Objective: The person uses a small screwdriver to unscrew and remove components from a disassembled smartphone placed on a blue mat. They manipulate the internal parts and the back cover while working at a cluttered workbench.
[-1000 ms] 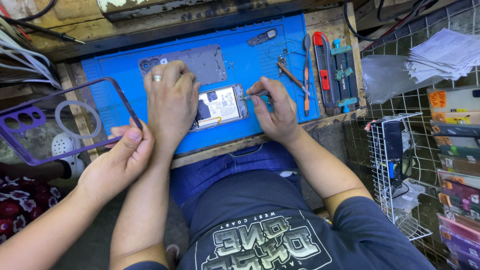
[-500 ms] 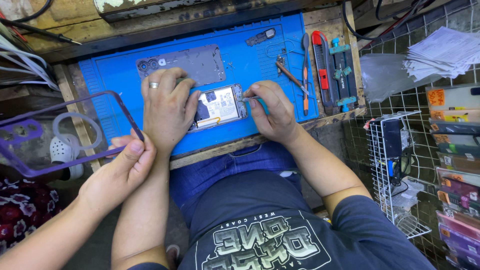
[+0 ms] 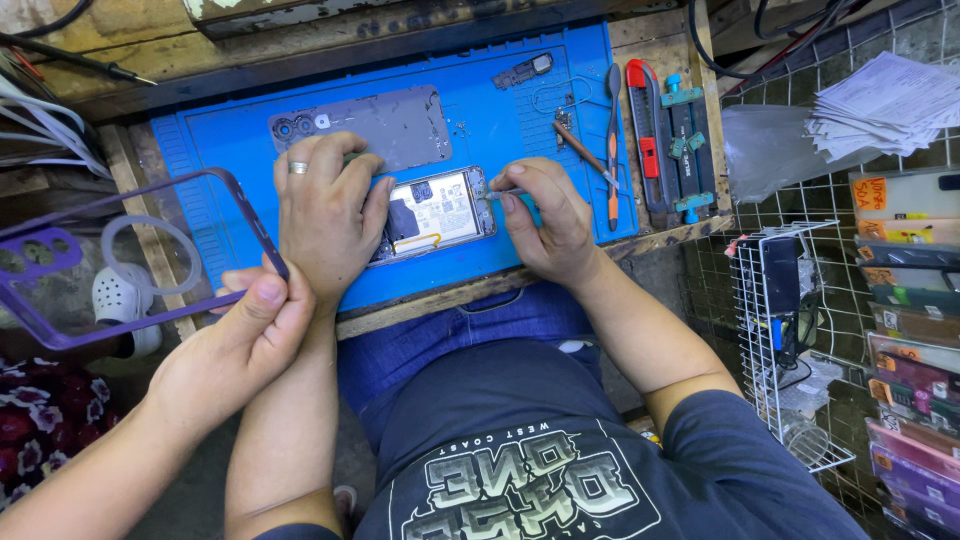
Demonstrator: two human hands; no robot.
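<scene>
Purple phone case (image 3: 120,260) drifts lower — co-worker's hand (image 3: 240,340) perhaps slightly nearer.

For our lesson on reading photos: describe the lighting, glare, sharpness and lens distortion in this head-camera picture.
Head view: even, soft light with faint shadows under the left hand and right hand; mild glare on the opened phone; blue mat sharp; edges bend from the wide lens, curving the wire rack.
</scene>
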